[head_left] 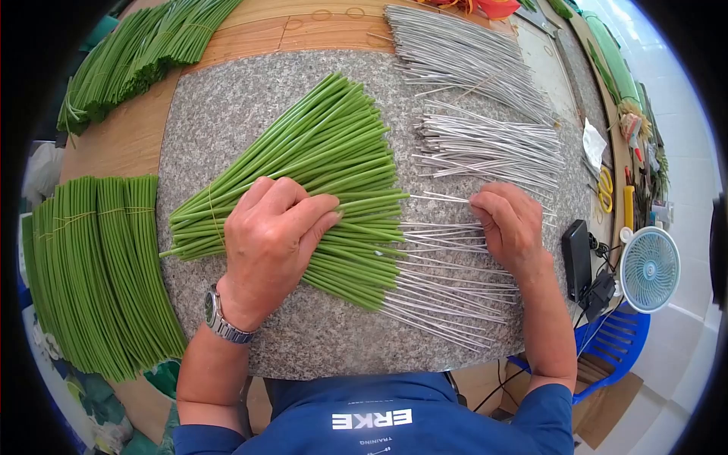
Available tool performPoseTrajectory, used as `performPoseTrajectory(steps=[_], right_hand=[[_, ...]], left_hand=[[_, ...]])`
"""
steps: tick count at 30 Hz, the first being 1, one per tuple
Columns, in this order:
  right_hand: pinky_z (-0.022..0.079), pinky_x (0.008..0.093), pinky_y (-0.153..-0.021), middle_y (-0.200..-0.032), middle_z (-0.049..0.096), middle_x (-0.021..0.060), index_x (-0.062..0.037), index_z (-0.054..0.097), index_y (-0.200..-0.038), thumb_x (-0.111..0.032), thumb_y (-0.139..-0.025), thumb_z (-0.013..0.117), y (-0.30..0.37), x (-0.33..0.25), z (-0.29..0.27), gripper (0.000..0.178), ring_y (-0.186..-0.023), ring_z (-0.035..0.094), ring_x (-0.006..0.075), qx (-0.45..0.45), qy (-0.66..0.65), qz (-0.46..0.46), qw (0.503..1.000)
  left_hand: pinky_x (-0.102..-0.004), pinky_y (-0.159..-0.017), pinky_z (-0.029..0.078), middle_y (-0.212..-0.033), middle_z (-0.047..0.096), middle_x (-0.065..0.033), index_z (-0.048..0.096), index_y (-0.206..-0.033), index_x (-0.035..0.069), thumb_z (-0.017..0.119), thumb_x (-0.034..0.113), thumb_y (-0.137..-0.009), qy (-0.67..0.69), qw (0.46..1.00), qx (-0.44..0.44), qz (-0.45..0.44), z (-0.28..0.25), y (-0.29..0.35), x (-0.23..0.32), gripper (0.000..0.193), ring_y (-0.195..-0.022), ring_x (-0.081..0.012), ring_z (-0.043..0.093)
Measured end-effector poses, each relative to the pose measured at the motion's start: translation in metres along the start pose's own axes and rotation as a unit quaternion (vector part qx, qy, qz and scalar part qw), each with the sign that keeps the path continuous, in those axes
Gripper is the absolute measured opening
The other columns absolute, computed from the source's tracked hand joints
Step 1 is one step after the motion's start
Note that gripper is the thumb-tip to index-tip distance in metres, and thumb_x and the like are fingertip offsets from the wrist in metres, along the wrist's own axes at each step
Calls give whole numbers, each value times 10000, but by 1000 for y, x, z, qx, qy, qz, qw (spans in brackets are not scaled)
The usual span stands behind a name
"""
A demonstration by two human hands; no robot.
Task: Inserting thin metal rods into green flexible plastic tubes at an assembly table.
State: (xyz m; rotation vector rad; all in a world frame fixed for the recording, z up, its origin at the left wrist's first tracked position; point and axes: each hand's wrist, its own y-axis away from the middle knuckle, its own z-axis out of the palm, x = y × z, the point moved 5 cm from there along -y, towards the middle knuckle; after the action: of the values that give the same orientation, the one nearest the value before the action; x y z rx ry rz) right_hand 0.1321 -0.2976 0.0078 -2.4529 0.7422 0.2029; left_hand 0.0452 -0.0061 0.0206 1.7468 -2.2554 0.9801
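Note:
A fanned bundle of green tubular stems (326, 152) lies on the granite slab in front of me, with a rubber band round its left end. My left hand (273, 235) rests over the bundle, thumb and finger pinched on one stem. To its right, my right hand (514, 227) is closed in a pinch on thin metal wire (444, 197), whose left end meets the tip of that stem. Silvery wires (447, 311) stick out of the stems in the lower part of the fan. The right fingertips hide the wire's other end.
Two piles of loose wires, a nearer one (493, 148) and a farther one (462, 57), lie at the back right. Banded green stems (106, 273) lie at left, with more (148, 57) at far left. Yellow-handled scissors (604, 189), a black box (576, 258) and a small fan (650, 269) stand rightward.

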Motion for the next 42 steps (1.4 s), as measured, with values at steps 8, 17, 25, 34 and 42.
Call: performPoseTrajectory(steps=[8, 17, 25, 34, 42], right_hand=[[541, 377, -709, -943, 725, 56, -83, 729, -1018, 30, -812, 788, -19, -25, -5, 242, -832, 698, 258, -20, 29, -25, 999], [553, 412, -715, -949, 712, 67, -71, 746, -1006, 44, -828, 775, -27, -40, 6, 214, -848, 700, 281, -41, -117, 61, 990], [550, 400, -704, -954, 710, 73, -69, 762, -1011, 50, -755, 740, -26, -63, 14, 283, -823, 700, 272, -18, -117, 18, 993], [529, 384, -678, -913, 692, 38, -85, 794, -1045, 42, -763, 743, 1, -38, 1, 313, -787, 656, 240, -20, 61, 76, 995], [542, 389, -687, -916, 695, 34, -94, 796, -1048, 36, -775, 748, 3, -35, 5, 306, -811, 671, 242, -16, 52, 76, 996]], left_hand=[[-401, -703, 522, -837, 624, -23, 829, -988, 124, 892, 116, -817, -5, 1000, 3, 6, 3, 0, 0, 183, -802, -242, 619], [-402, -710, 526, -849, 634, -19, 837, -971, 132, 899, 109, -787, -5, 1000, -9, 10, 1, 2, 1, 196, -822, -243, 627], [-397, -717, 512, -893, 661, -31, 857, -985, 118, 913, 165, -809, 7, 999, -39, 13, -2, 3, 1, 190, -845, -246, 630], [-398, -736, 510, -900, 653, -20, 843, -939, 133, 905, 189, -816, -7, 999, -44, 20, -2, 2, 4, 149, -860, -243, 621], [-398, -731, 506, -881, 644, -10, 832, -907, 149, 901, 185, -804, -14, 999, -36, 18, -2, 3, 3, 128, -847, -239, 614]])
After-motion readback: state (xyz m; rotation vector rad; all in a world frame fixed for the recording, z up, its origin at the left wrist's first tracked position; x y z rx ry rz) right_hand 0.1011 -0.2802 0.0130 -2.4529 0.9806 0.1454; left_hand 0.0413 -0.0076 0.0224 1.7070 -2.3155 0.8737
